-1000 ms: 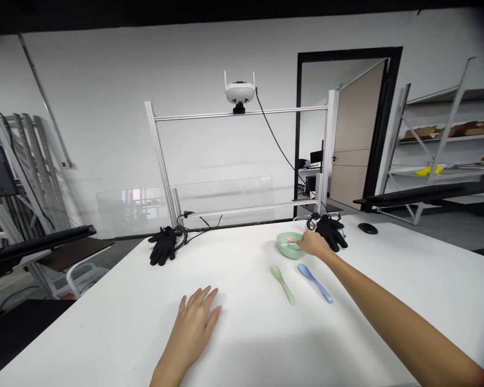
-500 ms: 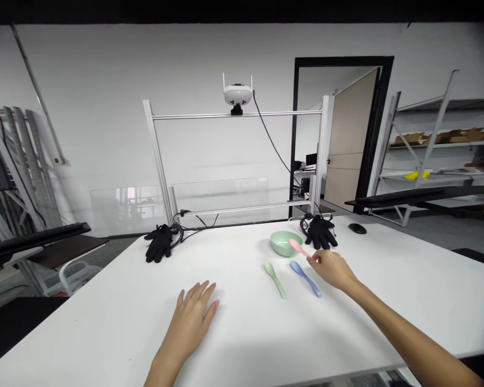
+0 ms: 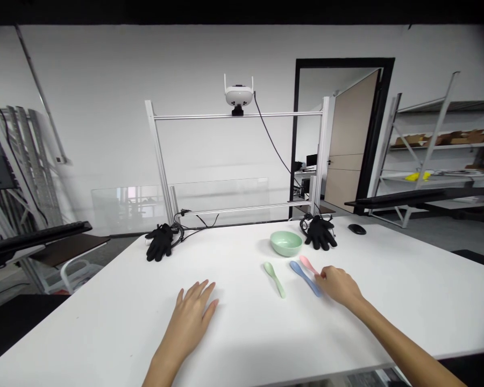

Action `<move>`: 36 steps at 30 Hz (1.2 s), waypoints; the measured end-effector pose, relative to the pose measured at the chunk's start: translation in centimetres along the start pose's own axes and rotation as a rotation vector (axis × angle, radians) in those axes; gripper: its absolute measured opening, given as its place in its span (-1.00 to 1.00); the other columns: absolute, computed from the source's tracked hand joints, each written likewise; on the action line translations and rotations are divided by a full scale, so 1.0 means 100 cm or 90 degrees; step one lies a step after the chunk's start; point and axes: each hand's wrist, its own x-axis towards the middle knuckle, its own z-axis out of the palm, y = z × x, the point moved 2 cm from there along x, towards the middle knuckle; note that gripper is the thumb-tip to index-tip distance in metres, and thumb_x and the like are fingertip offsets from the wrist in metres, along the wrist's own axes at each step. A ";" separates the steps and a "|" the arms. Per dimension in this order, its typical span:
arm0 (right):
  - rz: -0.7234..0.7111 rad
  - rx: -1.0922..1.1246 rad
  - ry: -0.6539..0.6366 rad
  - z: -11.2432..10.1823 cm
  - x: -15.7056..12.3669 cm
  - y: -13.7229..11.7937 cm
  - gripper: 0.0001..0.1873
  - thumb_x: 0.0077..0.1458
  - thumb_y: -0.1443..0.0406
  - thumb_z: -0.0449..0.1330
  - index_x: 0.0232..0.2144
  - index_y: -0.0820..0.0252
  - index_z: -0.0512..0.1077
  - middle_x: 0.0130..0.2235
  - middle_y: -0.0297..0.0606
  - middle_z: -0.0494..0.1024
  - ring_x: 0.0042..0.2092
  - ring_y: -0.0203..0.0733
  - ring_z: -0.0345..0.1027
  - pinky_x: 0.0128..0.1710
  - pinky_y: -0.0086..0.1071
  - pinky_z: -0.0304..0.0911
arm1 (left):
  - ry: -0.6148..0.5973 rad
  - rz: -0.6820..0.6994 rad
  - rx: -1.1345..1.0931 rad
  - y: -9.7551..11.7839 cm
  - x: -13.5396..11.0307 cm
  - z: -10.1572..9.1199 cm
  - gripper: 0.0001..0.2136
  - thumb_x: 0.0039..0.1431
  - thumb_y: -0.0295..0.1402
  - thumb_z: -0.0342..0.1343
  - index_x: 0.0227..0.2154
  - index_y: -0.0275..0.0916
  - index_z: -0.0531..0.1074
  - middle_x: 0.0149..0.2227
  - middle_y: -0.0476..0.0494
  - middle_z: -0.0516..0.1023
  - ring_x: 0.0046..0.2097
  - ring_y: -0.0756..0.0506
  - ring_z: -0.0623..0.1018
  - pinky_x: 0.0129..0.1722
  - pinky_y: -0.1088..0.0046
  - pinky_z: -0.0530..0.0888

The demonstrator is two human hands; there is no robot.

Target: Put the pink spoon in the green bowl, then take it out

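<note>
The right hand (image 3: 339, 285) rests low on the white desk (image 3: 246, 344), its fingertips closed, as far as the view shows, on the handle end of a small pink plastic spoon (image 3: 307, 263). That spoon lies just beside a blue plastic spoon (image 3: 304, 276), with a pale green plastic spoon (image 3: 275, 278) further left and a round pale green bowl (image 3: 286, 243) behind them. The left hand (image 3: 192, 317) lies flat, fingers spread, holding nothing.

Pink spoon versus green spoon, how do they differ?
The pink spoon is held by its handle in the right hand; the green spoon lies free, untouched. The pink spoon is right of the blue spoon, the green spoon left of it. Both share one shape, scoops pointing away.
</note>
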 end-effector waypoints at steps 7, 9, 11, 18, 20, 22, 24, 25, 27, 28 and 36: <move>0.010 0.009 -0.021 0.015 0.013 0.004 -0.69 0.27 0.21 0.04 -0.33 0.26 0.52 -0.21 0.00 0.54 -0.24 -0.04 0.46 -0.32 -0.35 0.23 | -0.010 -0.008 0.004 -0.001 -0.001 -0.002 -0.50 0.46 -0.11 -0.20 0.33 -0.13 0.30 0.39 -0.20 0.32 0.41 -0.30 0.26 0.38 -0.14 0.13; 0.008 0.009 -0.021 0.019 0.016 0.006 -0.69 0.26 0.21 0.05 -0.32 0.27 0.51 -0.21 0.00 0.54 -0.24 -0.03 0.46 -0.33 -0.33 0.23 | -0.007 -0.008 0.003 -0.002 -0.001 -0.001 -0.50 0.46 -0.11 -0.20 0.33 -0.13 0.31 0.38 -0.20 0.33 0.41 -0.30 0.26 0.37 -0.15 0.14; 0.007 0.011 -0.019 0.021 0.018 0.007 -0.70 0.25 0.21 0.06 -0.32 0.27 0.52 -0.21 -0.01 0.54 -0.24 -0.03 0.46 -0.33 -0.33 0.23 | -0.004 -0.008 0.000 -0.002 -0.001 -0.001 -0.50 0.45 -0.10 -0.19 0.33 -0.13 0.31 0.38 -0.20 0.33 0.41 -0.30 0.26 0.37 -0.15 0.14; 0.010 0.005 -0.039 0.021 0.019 0.006 -0.71 0.25 0.23 0.05 -0.31 0.26 0.52 -0.20 -0.02 0.54 -0.24 -0.02 0.46 -0.31 -0.33 0.24 | -0.005 -0.011 -0.001 -0.002 -0.001 0.000 -0.50 0.45 -0.11 -0.19 0.32 -0.12 0.32 0.38 -0.20 0.34 0.41 -0.31 0.26 0.37 -0.16 0.14; 0.010 0.006 -0.038 0.022 0.020 0.007 -0.72 0.24 0.24 0.06 -0.29 0.26 0.53 -0.20 -0.02 0.54 -0.22 -0.03 0.47 -0.30 -0.34 0.23 | -0.008 -0.012 -0.003 -0.002 -0.001 0.000 -0.50 0.45 -0.10 -0.19 0.33 -0.11 0.32 0.38 -0.19 0.33 0.41 -0.30 0.26 0.38 -0.15 0.13; 0.008 0.007 -0.035 0.023 0.021 0.008 -0.73 0.23 0.24 0.06 -0.28 0.25 0.53 -0.19 -0.03 0.54 -0.21 -0.03 0.47 -0.31 -0.36 0.22 | -0.011 -0.013 -0.002 -0.002 -0.001 0.000 -0.50 0.46 -0.11 -0.19 0.33 -0.12 0.31 0.39 -0.19 0.32 0.42 -0.30 0.25 0.38 -0.15 0.13; 0.006 0.007 -0.033 0.025 0.021 0.009 -0.73 0.23 0.24 0.06 -0.29 0.25 0.52 -0.20 -0.04 0.54 -0.22 -0.04 0.47 -0.33 -0.35 0.21 | -0.018 -0.015 0.002 -0.002 -0.001 0.000 -0.50 0.46 -0.12 -0.20 0.34 -0.13 0.30 0.39 -0.19 0.32 0.42 -0.30 0.24 0.38 -0.14 0.12; 0.005 0.009 -0.032 0.025 0.022 0.010 -0.73 0.23 0.23 0.07 -0.30 0.25 0.52 -0.20 -0.04 0.54 -0.22 -0.04 0.46 -0.33 -0.35 0.21 | -0.023 -0.017 0.005 -0.001 -0.001 0.000 -0.49 0.46 -0.12 -0.20 0.34 -0.14 0.29 0.39 -0.19 0.31 0.42 -0.30 0.24 0.39 -0.14 0.11; 0.004 0.012 -0.030 0.026 0.022 0.010 -0.73 0.23 0.22 0.07 -0.31 0.26 0.52 -0.20 -0.03 0.54 -0.23 -0.03 0.46 -0.34 -0.35 0.20 | -0.029 -0.018 0.011 -0.001 -0.001 -0.001 -0.49 0.46 -0.12 -0.21 0.35 -0.14 0.28 0.40 -0.19 0.30 0.43 -0.30 0.23 0.39 -0.14 0.11; 0.004 0.013 -0.030 0.026 0.022 0.011 -0.72 0.24 0.21 0.07 -0.31 0.26 0.51 -0.21 -0.03 0.54 -0.23 -0.03 0.46 -0.34 -0.34 0.20 | -0.030 -0.018 0.012 -0.001 -0.001 -0.001 -0.49 0.46 -0.11 -0.22 0.35 -0.14 0.28 0.40 -0.19 0.30 0.43 -0.30 0.23 0.39 -0.14 0.11; 0.008 0.000 -0.033 0.027 0.021 0.009 -0.70 0.28 0.20 0.04 -0.30 0.28 0.48 -0.20 -0.02 0.53 -0.23 -0.05 0.44 -0.34 -0.35 0.19 | -0.015 -0.010 0.017 -0.003 0.000 0.002 -0.51 0.46 -0.13 -0.20 0.34 -0.13 0.29 0.39 -0.19 0.32 0.42 -0.30 0.26 0.38 -0.15 0.14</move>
